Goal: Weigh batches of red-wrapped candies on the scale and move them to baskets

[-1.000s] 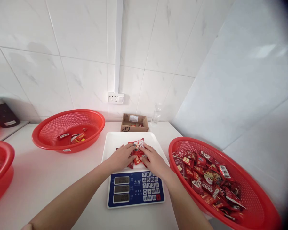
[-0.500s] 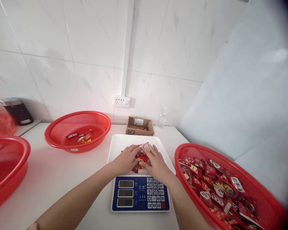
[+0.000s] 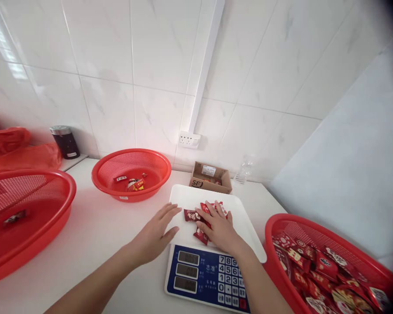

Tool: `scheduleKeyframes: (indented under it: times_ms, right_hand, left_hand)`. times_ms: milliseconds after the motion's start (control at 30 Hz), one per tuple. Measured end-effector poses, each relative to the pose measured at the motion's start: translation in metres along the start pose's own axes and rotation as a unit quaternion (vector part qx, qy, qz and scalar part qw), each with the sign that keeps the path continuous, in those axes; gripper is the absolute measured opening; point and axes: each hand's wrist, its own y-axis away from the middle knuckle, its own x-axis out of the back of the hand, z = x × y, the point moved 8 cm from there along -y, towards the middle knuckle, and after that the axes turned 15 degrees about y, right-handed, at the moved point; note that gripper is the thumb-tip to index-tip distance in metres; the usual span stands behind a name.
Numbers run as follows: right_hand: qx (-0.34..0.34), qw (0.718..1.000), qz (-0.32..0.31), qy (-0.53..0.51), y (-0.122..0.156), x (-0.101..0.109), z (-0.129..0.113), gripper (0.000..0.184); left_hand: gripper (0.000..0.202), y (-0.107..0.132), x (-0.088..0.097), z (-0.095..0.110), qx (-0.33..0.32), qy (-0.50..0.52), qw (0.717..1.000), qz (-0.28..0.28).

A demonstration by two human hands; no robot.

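A small pile of red candy packets [image 3: 196,216] lies on the white pan of a blue-faced electronic scale [image 3: 245,220]. My right hand [image 3: 218,226] rests flat on the pile, fingers spread, covering most of it. My left hand [image 3: 157,233] hovers at the pan's left edge, fingers stretched out and holding nothing. One packet lies uncovered between the two hands. The scale's keypad and displays [image 3: 206,274] face me below the hands.
A red mesh basket [image 3: 327,272] full of red packets sits at the right. Another red basket [image 3: 131,174] with a few packets stands behind left, a third [image 3: 29,213] at far left. A cardboard box [image 3: 211,176], a plastic bottle [image 3: 244,170] and a black canister [image 3: 65,141] stand by the tiled wall.
My left hand has come off the pile and moved left to the pan's edge. My right hand stays on the packets. The view has swung to the left.
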Motion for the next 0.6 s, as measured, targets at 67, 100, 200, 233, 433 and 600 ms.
scheduleKeyframes:
  times_ms: [67,100,200,233,433,600]
  right_hand:
    - [-0.002,1.0,-0.004,0.006,0.0,0.0,0.0,0.052]
    - [-0.002,1.0,-0.004,0.009,0.0,-0.001,0.0,0.052]
    - [-0.003,1.0,-0.003,0.014,0.0,-0.002,0.001,0.052]
    - [-0.004,1.0,-0.001,0.015,0.0,-0.003,0.001,0.052]
    - [-0.005,1.0,0.0,0.018,0.001,-0.003,0.001,0.053]
    - [-0.015,1.0,-0.01,0.024,0.003,0.0,0.0,0.054]
  left_hand:
    - [0.044,0.011,0.014,-0.02,0.027,-0.02,0.999,0.038]
    - [0.044,0.017,0.022,-0.031,0.038,-0.034,0.997,0.059]
    - [0.044,0.034,0.047,-0.059,0.051,-0.084,0.987,0.127]
    - [0.044,0.041,0.056,-0.067,0.049,-0.102,0.982,0.149]
    - [0.04,0.082,0.104,-0.093,0.032,-0.207,0.948,0.238]
    - [0.049,0.11,0.144,-0.089,0.038,-0.319,0.902,0.289]
